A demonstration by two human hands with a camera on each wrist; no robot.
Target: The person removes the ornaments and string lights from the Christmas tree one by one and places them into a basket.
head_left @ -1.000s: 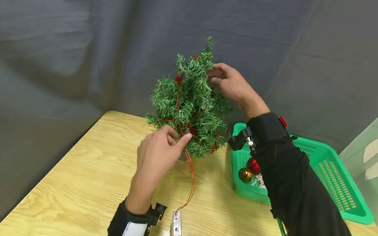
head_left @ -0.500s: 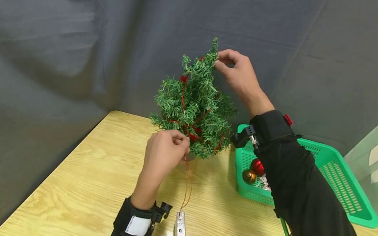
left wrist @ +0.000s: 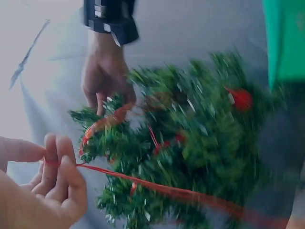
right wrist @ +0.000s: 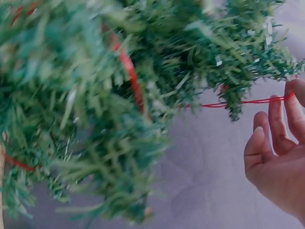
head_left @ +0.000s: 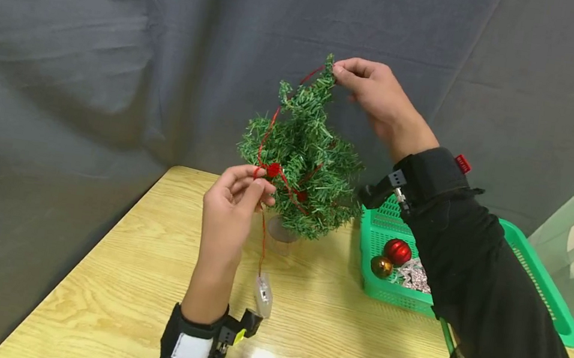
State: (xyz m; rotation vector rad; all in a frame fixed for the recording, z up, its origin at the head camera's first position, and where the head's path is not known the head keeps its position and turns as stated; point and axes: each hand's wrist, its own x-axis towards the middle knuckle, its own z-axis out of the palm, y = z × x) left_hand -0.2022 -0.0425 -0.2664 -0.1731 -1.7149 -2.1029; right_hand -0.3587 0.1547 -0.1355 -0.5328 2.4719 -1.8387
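Observation:
A small green artificial Christmas tree (head_left: 305, 145) stands on the table between my hands. My left hand (head_left: 235, 202), at the tree's lower left, pinches the red wire of a light string (head_left: 271, 122). A red pompom (head_left: 274, 169) sits on the wire beside those fingers. From the left hand the wire hangs down to a tilted, clear-and-white battery box (head_left: 263, 295). My right hand (head_left: 385, 98) pinches the same string beside the treetop. In the right wrist view, a doubled red wire (right wrist: 262, 101) runs through the branches to the right hand (right wrist: 281, 152).
To the right, partly behind my right sleeve, is a green plastic basket (head_left: 396, 299). It holds a red ball ornament (head_left: 398, 251), a gold ball ornament (head_left: 381, 266) and silvery tinsel (head_left: 414, 275). A grey cloth (head_left: 215, 61) hangs behind the wooden table (head_left: 143, 281).
My right hand has risen to the treetop. My left hand has shifted left and up with the wire, lifting it off the branches; the battery box has moved up and left and tilted.

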